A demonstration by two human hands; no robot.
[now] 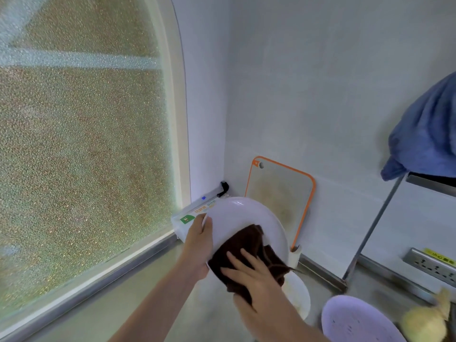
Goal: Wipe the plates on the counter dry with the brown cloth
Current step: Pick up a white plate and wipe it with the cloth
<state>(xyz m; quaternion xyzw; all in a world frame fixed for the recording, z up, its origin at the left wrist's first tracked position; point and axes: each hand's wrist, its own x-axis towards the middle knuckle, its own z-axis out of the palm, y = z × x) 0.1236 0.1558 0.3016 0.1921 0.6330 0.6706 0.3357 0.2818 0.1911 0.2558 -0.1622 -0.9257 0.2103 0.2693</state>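
My right hand [249, 275] presses the brown cloth [246, 253] with flat fingers against the white plate [237, 215], which my left hand [198, 239] grips by its rim, tilted above the counter [153, 299]. I'd sweep edge to edge; another plate [299, 296] and the lilac plate [355, 319] crowd below

— What fills the left of the frame?
— A frosted window [81, 134]; below its lower right corner lies a white box [183, 222] with a black clip.
— And at centre?
— An orange-rimmed cutting board [281, 191] leaning against the wall.
— On the right?
— A blue cloth [427, 137] draped on a metal rack [370, 233], a wall socket [431, 265] beneath, something yellow [427, 324] at the lower right corner.
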